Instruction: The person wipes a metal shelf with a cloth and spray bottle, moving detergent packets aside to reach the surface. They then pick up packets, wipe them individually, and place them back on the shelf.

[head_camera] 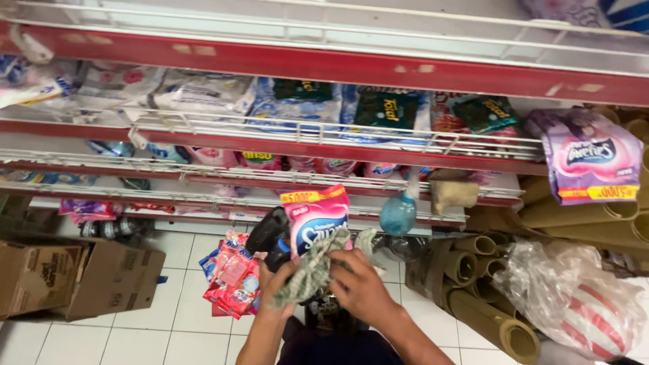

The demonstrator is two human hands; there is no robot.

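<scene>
Below the red wire shelves (324, 135), at six o'clock in the head view, the left hand (274, 284) and right hand (362, 287) sit close together, both clamped on a crumpled greenish cloth (314, 267) pressed against a pink pouch (316, 220). The pouch looks light, soft and crinkly, best pinched at its top seam. Its lower half is hidden, and a black object (269, 233) at eleven o'clock stays unclear.

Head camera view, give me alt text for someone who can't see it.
Seen from above, a person's left hand and right hand press a greenish cloth against a pink packet in front of red store shelves stocked with packaged goods. Cardboard tubes lie at right, a cardboard box at left, on white floor tiles.
</scene>
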